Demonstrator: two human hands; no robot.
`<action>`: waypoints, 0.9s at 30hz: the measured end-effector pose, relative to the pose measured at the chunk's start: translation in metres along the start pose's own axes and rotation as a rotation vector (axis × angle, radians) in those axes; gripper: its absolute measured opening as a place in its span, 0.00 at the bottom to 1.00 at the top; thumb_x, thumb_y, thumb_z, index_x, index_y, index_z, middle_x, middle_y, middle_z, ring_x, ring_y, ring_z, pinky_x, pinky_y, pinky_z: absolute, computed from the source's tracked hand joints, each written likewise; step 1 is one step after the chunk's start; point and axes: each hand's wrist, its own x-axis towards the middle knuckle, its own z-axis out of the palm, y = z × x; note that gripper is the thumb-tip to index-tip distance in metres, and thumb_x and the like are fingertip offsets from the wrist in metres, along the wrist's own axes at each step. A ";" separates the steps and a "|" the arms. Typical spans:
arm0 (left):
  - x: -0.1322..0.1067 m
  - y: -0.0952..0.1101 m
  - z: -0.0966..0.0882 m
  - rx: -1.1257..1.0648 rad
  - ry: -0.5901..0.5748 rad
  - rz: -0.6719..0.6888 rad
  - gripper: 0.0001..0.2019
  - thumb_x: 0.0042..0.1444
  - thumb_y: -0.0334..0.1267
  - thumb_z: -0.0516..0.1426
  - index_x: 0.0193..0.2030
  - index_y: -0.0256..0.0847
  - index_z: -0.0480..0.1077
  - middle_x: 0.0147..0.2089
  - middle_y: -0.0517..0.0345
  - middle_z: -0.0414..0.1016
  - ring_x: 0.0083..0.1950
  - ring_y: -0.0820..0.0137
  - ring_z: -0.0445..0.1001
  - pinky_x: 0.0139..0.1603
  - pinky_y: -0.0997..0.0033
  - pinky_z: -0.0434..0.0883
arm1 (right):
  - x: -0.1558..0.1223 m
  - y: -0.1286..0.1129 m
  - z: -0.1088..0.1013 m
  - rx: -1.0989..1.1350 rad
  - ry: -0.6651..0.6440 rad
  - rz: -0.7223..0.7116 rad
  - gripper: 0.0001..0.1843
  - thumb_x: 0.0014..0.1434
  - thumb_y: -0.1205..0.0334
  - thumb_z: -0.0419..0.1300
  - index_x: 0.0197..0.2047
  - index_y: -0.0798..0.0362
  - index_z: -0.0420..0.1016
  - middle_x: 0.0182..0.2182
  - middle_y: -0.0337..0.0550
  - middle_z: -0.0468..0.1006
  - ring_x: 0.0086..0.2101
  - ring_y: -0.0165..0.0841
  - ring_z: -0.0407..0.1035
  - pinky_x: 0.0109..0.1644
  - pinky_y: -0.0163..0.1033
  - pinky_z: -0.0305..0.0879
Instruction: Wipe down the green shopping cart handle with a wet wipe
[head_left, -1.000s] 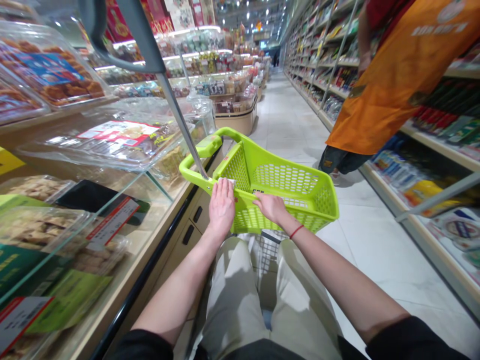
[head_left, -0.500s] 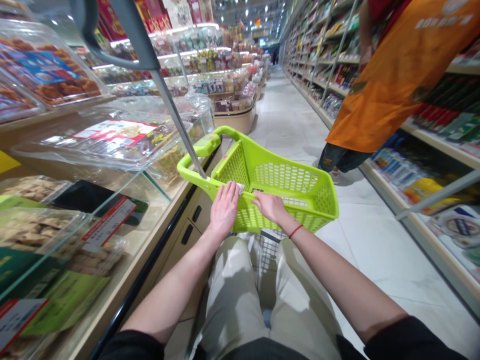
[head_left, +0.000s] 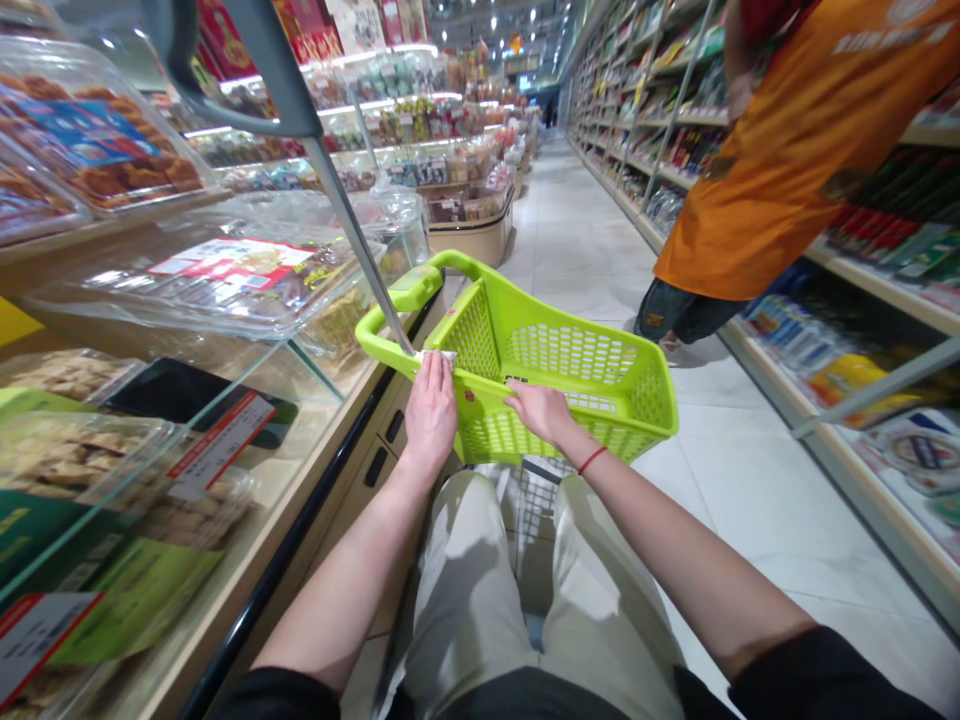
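Note:
A lime-green shopping basket [head_left: 643, 385] with perforated walls and an upright grey pull handle [head_left: 349, 205] stands in front of my knees. My left hand [head_left: 433, 418] lies with its fingers together on the near rim, close to the foot of the handle's metal rod. Under its fingertips it holds a white tissue [head_left: 449, 356], only an edge of which shows. Further right along the same rim, my right hand [head_left: 541, 408] grips the edge, thumb on top and fingers partly hidden. Nothing can be seen lying inside the basket, apart from dark lettering on its floor.
A display counter [head_left: 315, 372] with a glass edge and plastic-boxed snacks [head_left: 82, 140] runs close along my left. On the right, a person in an orange apron [head_left: 795, 170] stands by the stocked shelves [head_left: 862, 250]. A tiled aisle [head_left: 551, 200] stretches ahead.
My left hand has slid left along the rim with the tissue, towards the handle rod, uncovering a small red mark. My right hand stays in place. The person in the apron has shifted slightly.

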 end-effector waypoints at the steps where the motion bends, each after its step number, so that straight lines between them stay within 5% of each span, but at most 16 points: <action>1: -0.002 0.007 0.003 -0.006 -0.011 0.006 0.28 0.61 0.21 0.42 0.69 0.24 0.55 0.71 0.34 0.58 0.76 0.60 0.45 0.74 0.56 0.56 | 0.000 0.000 0.000 -0.003 0.004 0.001 0.18 0.69 0.51 0.48 0.55 0.45 0.71 0.47 0.45 0.82 0.45 0.41 0.76 0.43 0.39 0.66; 9: -0.018 0.055 0.028 -0.067 -0.155 0.132 0.27 0.62 0.22 0.44 0.68 0.23 0.57 0.72 0.36 0.56 0.75 0.59 0.48 0.74 0.57 0.56 | -0.002 -0.003 -0.004 0.021 -0.009 0.019 0.16 0.69 0.54 0.48 0.53 0.46 0.72 0.47 0.45 0.82 0.47 0.39 0.76 0.44 0.38 0.66; 14: -0.011 0.028 0.015 -0.029 -0.141 0.182 0.28 0.62 0.23 0.42 0.70 0.31 0.55 0.72 0.44 0.57 0.75 0.64 0.48 0.74 0.59 0.56 | -0.001 0.000 0.000 0.023 0.007 0.001 0.18 0.69 0.51 0.48 0.55 0.46 0.71 0.48 0.46 0.82 0.46 0.40 0.76 0.44 0.39 0.66; 21: 0.001 -0.024 -0.008 0.024 -0.030 0.068 0.28 0.63 0.23 0.44 0.70 0.29 0.55 0.71 0.38 0.59 0.75 0.61 0.49 0.74 0.56 0.57 | -0.002 0.000 0.000 0.006 0.012 -0.006 0.16 0.69 0.51 0.48 0.53 0.45 0.71 0.46 0.44 0.82 0.44 0.40 0.76 0.42 0.38 0.65; 27: 0.000 -0.011 -0.001 -0.025 0.015 -0.007 0.30 0.62 0.22 0.43 0.71 0.30 0.52 0.71 0.39 0.58 0.76 0.61 0.45 0.74 0.55 0.56 | -0.002 -0.002 -0.002 0.002 0.001 0.009 0.18 0.69 0.51 0.48 0.55 0.45 0.71 0.48 0.44 0.81 0.45 0.40 0.76 0.42 0.38 0.65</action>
